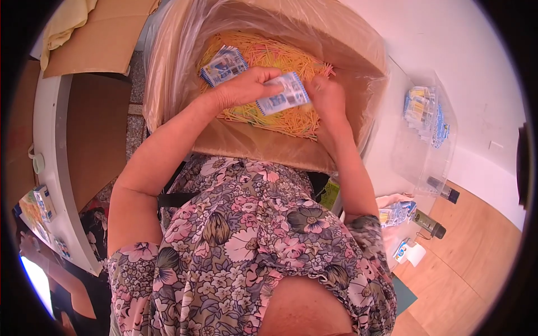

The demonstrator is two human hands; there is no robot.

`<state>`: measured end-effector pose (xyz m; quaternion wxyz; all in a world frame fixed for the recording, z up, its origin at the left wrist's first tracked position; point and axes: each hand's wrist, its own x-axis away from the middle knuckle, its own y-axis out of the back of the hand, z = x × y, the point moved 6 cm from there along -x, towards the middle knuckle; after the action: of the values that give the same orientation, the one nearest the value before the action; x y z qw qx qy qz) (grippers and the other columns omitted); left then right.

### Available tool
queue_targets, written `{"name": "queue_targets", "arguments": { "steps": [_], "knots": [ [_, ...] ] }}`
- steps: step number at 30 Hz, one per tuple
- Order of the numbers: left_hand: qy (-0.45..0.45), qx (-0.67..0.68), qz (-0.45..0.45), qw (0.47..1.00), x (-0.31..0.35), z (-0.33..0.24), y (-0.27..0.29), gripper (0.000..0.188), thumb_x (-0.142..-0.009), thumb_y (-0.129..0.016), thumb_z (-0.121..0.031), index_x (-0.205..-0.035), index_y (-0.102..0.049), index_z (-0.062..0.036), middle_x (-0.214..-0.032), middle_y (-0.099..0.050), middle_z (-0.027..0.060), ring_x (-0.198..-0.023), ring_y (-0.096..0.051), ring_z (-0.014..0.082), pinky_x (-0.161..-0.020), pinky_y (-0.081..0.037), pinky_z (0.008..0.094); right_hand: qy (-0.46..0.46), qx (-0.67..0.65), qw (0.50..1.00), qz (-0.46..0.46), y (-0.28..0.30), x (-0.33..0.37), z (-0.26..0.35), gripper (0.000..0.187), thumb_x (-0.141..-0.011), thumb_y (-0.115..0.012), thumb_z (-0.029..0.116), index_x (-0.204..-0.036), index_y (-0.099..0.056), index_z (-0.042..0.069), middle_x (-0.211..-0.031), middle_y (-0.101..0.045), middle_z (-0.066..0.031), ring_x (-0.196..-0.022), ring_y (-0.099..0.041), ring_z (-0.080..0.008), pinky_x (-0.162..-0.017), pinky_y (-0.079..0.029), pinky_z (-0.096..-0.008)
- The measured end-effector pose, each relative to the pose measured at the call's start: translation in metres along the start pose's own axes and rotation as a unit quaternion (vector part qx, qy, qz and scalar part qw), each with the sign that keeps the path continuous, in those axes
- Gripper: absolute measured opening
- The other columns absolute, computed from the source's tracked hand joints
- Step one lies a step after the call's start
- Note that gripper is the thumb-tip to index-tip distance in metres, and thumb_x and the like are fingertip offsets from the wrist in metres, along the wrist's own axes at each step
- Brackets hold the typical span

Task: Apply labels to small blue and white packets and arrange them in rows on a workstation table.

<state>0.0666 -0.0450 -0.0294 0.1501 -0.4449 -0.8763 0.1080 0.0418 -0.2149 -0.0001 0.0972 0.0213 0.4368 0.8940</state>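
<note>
My left hand [246,88] pinches a small clear plastic packet [284,96] with blue print and a zigzag edge. Close beside the packet's right end is my right hand [329,98], its fingers closed and slightly blurred; tips of thin pinkish sticks show at them. Beneath both hands, a heap of thin yellow, orange and pink sticks [263,120] fills the bottom of a cardboard box [258,143]. Several more blue-printed packets [224,66] lie overlapping on the heap, left of my left hand.
Clear plastic film [174,61] lines the box. To the right, a clear bin [412,151] contains filled packets [423,115]; two dark-capped bottles [430,226] and a pink cloth [392,203] are nearer. A white-edged table [64,185] stands left. Another person's arm [61,274] shows lower left.
</note>
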Motion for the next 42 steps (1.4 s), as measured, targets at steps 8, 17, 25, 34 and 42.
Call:
{"name": "queue_targets", "arguments": {
  "steps": [8, 17, 25, 34, 42],
  "knots": [
    [-0.011, 0.031, -0.016, 0.999, 0.000, -0.009, 0.004, 0.020, -0.090, -0.054, -0.015, -0.104, -0.059, -0.0025, -0.087, -0.061, -0.0036, -0.076, -0.052, 0.0017, -0.071, -0.045, 0.0203, 0.187, 0.187, 0.912, 0.313, -0.036, 0.069, 0.021, 0.021, -0.081, -0.058, 0.022, -0.076, -0.063, 0.002, -0.067, -0.060, -0.0170, -0.062, -0.061, -0.0292, -0.060, -0.047, -0.0397],
    [-0.062, -0.015, -0.080, 0.995, 0.007, -0.020, 0.012, 0.013, -0.083, -0.064, -0.011, -0.088, -0.066, 0.0001, -0.079, -0.063, -0.0005, -0.073, -0.056, 0.0053, -0.069, -0.046, 0.0213, -0.163, -0.356, 0.910, 0.138, 0.038, 0.021, 0.056, 0.026, -0.083, -0.064, 0.017, -0.061, -0.053, 0.008, -0.057, -0.046, 0.0071, -0.050, -0.038, -0.0015, -0.044, -0.029, -0.0197],
    [-0.087, -0.019, -0.042, 0.995, 0.007, -0.028, 0.005, 0.010, -0.078, -0.066, -0.002, -0.087, -0.067, 0.0006, -0.095, -0.066, 0.0062, -0.086, -0.059, 0.0101, -0.081, -0.047, 0.0249, -0.101, -0.311, 0.931, 0.160, 0.025, -0.012, 0.067, 0.030, -0.082, -0.065, 0.019, -0.059, -0.050, 0.009, -0.055, -0.043, 0.0074, -0.049, -0.039, -0.0014, -0.041, -0.029, -0.0212],
    [-0.043, -0.002, -0.050, 0.998, 0.007, -0.014, 0.004, 0.018, -0.081, -0.066, -0.013, -0.094, -0.067, -0.0009, -0.089, -0.066, 0.0025, -0.082, -0.058, 0.0083, -0.078, -0.047, 0.0244, 0.214, 0.113, 0.970, -0.004, 0.036, 0.001, 0.118, 0.023, -0.087, -0.056, 0.020, -0.078, -0.056, -0.002, -0.055, -0.049, -0.0024, -0.054, -0.047, -0.0078, -0.051, -0.039, -0.0270],
    [-0.042, 0.097, -0.043, 0.993, 0.006, -0.009, 0.005, 0.025, -0.087, -0.061, -0.022, -0.100, -0.065, -0.0009, -0.090, -0.065, 0.0019, -0.083, -0.057, 0.0077, -0.078, -0.046, 0.0245, 0.131, -0.130, 0.983, -0.002, 0.039, 0.024, 0.099, 0.036, -0.091, -0.048, 0.030, -0.111, -0.054, 0.001, -0.101, -0.061, -0.0136, -0.087, -0.059, -0.0226, -0.076, -0.046, -0.0311]
  ]
}}
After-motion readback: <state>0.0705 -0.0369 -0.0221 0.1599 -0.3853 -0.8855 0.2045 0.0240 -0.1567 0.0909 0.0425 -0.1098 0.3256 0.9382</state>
